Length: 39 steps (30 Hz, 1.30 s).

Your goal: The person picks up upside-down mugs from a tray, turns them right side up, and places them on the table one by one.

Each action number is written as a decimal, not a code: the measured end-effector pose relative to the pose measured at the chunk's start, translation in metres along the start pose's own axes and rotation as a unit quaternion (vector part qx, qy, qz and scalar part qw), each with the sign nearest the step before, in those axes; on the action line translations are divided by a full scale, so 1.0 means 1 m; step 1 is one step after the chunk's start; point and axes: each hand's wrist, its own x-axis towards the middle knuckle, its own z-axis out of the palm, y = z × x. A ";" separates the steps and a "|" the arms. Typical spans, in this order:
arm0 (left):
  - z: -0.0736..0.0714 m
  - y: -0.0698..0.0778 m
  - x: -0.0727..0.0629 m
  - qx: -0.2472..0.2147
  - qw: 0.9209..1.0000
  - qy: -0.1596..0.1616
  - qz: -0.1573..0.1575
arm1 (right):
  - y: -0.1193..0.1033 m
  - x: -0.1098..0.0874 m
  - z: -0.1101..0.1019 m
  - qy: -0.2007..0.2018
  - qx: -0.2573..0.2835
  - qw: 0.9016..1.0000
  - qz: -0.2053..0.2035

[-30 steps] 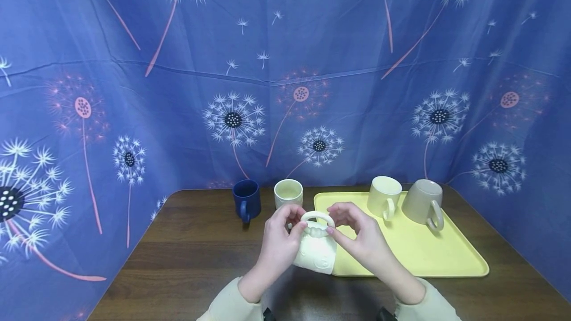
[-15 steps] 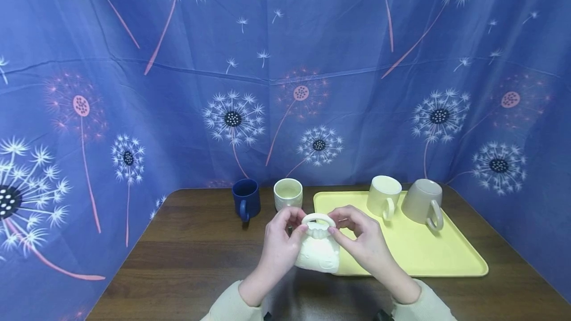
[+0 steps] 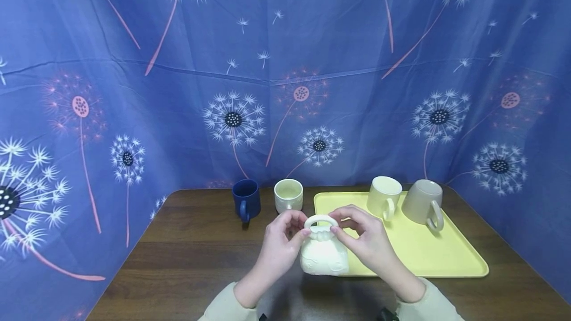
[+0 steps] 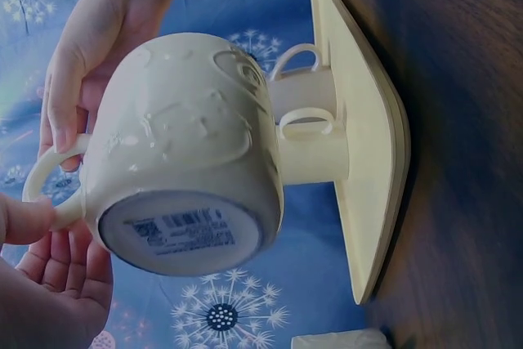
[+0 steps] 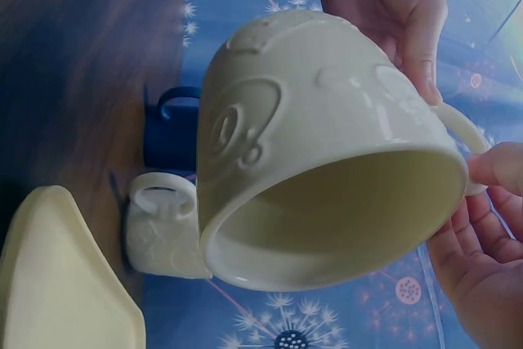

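Note:
Both hands hold a cream mug (image 3: 324, 254) with raised relief by its handle, which points up while the mug's body hangs below on its side. My left hand (image 3: 282, 245) pinches the handle's left end between thumb and fingers. On the other end, my right hand (image 3: 365, 238) does the same. The mug's base, with a printed label (image 4: 186, 233), shows in the left wrist view. Its open mouth (image 5: 335, 218) appears in the right wrist view. Below the mug, its shadow falls on the wooden table (image 3: 200, 256).
A yellow tray (image 3: 428, 256) on the right bears a cream mug (image 3: 381, 197) and a grey, upside-down mug (image 3: 419, 202). Behind my left hand stand a navy mug (image 3: 252, 199) and a pale relief mug (image 3: 287, 194). A blue dandelion-print cloth (image 3: 285, 113) hangs behind the table.
The held mug has shifted slightly to the right and toward me, and its body has swung a little to the right. Both hands keep their pinch on the handle.

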 end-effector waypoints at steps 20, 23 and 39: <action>-0.017 -0.008 0.005 -0.042 0.982 -0.169 -0.068 | -0.005 0.010 -0.011 -0.062 -0.083 0.994 -0.030; -0.020 -0.007 0.007 -0.063 0.976 -0.192 -0.081 | -0.005 0.011 -0.012 -0.075 -0.087 0.993 -0.036; -0.035 0.004 0.019 -0.120 0.943 -0.262 -0.167 | -0.004 0.016 -0.016 -0.131 -0.096 0.979 -0.121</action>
